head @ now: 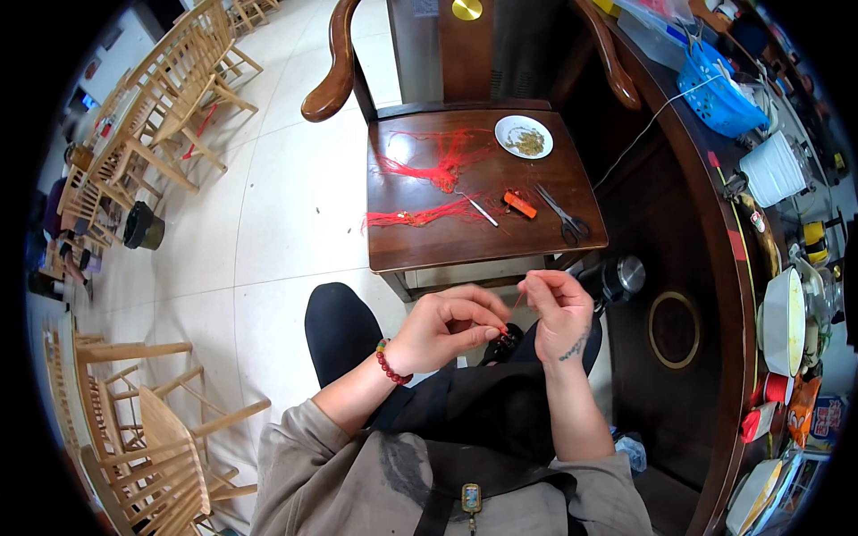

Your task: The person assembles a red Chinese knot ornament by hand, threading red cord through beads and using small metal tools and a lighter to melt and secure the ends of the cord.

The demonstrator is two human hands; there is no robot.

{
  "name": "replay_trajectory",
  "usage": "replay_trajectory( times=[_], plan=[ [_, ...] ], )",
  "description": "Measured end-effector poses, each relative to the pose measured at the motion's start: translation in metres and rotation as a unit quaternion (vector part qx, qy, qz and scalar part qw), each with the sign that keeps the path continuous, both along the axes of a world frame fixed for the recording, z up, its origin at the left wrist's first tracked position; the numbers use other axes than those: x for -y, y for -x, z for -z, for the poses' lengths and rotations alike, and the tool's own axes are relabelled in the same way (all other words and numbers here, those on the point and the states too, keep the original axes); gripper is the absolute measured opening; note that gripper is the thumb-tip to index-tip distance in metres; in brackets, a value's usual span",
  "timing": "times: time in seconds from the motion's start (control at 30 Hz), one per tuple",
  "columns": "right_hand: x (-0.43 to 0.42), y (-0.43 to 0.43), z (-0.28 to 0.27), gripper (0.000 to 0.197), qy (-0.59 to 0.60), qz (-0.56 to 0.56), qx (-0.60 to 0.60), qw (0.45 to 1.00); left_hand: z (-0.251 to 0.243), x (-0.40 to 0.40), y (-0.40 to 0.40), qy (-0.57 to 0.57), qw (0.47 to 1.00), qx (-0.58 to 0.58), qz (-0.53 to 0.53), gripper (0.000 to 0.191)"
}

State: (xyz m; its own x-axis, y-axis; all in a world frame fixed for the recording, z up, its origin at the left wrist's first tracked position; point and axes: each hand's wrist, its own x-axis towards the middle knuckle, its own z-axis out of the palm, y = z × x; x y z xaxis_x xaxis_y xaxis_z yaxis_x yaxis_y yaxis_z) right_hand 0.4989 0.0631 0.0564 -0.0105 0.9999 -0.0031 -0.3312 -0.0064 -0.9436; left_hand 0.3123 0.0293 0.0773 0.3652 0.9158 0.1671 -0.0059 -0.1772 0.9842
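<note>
Above my lap, my left hand [456,325] pinches a small red knotted cord piece [504,330] between thumb and fingertips. My right hand [560,305] is raised beside it, with thumb and forefinger closed on a thin red thread [519,298] that runs toward the left hand. Beyond them, a dark wooden chair seat [429,251] bears two bundles of red cords, one spread out [446,171] and one narrower [415,218]. A white-handled hook tool [482,213], an orange lighter [520,205] and black scissors [566,218] lie to their right.
A white bowl [506,127] of small gold-coloured bits stands at the seat's back right. Beside my right knee is a black flask [620,276]. A dark counter [720,402] crowded with a blue basket [720,94] and bowls runs along the right. Wooden chairs [167,435] stand at left.
</note>
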Motion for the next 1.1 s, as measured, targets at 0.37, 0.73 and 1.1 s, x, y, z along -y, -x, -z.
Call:
replay_trajectory(
  times=[0.37, 0.73, 1.1],
  plan=[
    [0.014, -0.003, -0.035, 0.04, 0.122, -0.218, -0.003, 0.968, 0.011, -0.001, -0.002, 0.138, 0.978, 0.129, -0.094, 0.014],
    [0.028, 0.014, -0.004, 0.035, 0.002, -0.185, 0.093, 0.978, 0.007, -0.001, -0.004, 0.159, 0.957, 0.195, -0.143, 0.016],
    [0.032, 0.037, -0.003, 0.024, -0.22, 0.079, 0.312, 0.921, -0.002, 0.009, -0.014, 0.33, 0.877, 0.325, -0.125, 0.022]
  ],
)
